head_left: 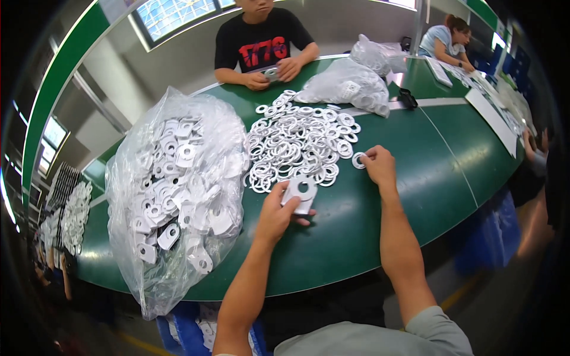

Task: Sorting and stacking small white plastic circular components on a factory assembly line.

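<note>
Gripping holed white plate (305,202) | pinching round ring (354,161) | crinkled clear bag (124,178)

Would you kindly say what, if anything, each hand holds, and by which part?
The left hand grips a flat white holed plate by its lower part; the right hand pinches a flat white ring by its right edge.

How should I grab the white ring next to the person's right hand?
I'd pinch the white ring by its right rim, coming from the right, where the fingertips of the right hand are. It's a thin band around an open middle, so the rim suits a pinch. Its left side faces the ring pile, so the right looks easier.
</note>
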The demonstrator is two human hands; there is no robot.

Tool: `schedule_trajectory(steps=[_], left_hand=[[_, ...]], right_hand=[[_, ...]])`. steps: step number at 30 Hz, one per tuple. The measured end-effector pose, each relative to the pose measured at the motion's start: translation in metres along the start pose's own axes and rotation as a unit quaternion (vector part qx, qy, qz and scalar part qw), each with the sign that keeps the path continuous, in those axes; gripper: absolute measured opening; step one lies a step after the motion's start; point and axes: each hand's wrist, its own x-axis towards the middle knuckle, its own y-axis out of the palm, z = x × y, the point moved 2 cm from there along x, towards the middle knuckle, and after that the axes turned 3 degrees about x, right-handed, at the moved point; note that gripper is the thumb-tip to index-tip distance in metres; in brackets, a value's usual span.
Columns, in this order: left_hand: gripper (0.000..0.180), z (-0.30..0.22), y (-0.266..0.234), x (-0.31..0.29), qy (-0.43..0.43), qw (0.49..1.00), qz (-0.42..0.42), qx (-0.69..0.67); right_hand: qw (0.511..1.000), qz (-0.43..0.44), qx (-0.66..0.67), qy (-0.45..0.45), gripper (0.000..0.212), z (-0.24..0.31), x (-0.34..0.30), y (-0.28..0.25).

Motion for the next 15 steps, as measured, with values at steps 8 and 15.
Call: schedule_trajectory(steps=[8,15], left_hand=[[0.036,0.022,-0.009,0.001,-0.044,0.996,0.007,-0.08],[0.046,0.017,-0.015,-0.002,0.344,0.791,-0.137,0.486]], right_hand=[[0.912,0.26,0.316,0.009,0.018,0.094,-0.057,0.013],[0.864,0.312,0.39,0.065,0.017,0.096,-0.077,0.038]])
